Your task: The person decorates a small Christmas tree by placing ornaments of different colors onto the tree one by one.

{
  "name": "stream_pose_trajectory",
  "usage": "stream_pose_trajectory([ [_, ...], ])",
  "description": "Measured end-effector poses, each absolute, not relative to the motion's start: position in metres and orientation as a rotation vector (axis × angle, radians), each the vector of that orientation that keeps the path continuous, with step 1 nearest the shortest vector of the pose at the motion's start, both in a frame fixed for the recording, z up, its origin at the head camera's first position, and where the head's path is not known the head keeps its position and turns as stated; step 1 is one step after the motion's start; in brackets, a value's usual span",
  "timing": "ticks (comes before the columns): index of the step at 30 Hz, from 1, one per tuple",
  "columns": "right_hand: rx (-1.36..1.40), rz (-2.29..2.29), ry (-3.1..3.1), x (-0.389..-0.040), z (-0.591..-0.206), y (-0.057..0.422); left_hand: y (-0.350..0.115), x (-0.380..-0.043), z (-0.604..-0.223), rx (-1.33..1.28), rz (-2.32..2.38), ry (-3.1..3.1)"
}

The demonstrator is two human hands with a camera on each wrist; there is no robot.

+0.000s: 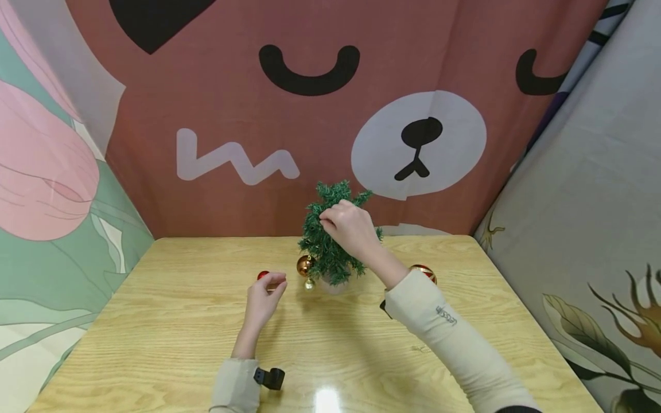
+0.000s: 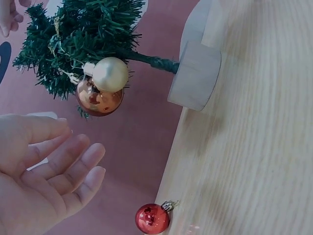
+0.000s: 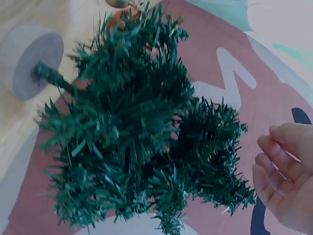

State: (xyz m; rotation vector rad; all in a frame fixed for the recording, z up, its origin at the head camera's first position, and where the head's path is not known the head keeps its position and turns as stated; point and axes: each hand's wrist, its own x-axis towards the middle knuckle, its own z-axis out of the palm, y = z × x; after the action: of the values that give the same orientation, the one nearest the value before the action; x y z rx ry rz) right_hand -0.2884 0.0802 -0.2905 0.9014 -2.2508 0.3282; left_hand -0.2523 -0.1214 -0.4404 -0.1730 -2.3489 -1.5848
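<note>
A small green artificial Christmas tree stands in a pale round base. On its lower left hang a shiny copper ball ornament and a smaller pale gold ball. My right hand is raised at the tree's upper part, fingers loosely bent; the right wrist view shows nothing between them, just beside the branch tips. Left of the tree, my left hand hovers with relaxed, slightly bent fingers and holds nothing. A small red ball ornament lies on the table close by, partly hidden by that hand in the head view.
A red ball with gold and white bands lies right of the tree, partly behind my right forearm. The wooden table ends at a hanging brown cloth with a bear face. Patterned cloths hang at both sides.
</note>
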Motion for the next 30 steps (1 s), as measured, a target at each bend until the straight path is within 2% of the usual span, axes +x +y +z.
stream_pose_trajectory([
  [15,0.991,0.273,-2.233,-0.312,-0.271,0.085,-0.124,-0.250,-0.441,-0.180,-1.567,-2.369],
  [30,1.078,0.206,-2.385,-0.336,-0.269,0.087,-0.134,-0.250,-0.441,-0.156,-1.561,-2.354],
])
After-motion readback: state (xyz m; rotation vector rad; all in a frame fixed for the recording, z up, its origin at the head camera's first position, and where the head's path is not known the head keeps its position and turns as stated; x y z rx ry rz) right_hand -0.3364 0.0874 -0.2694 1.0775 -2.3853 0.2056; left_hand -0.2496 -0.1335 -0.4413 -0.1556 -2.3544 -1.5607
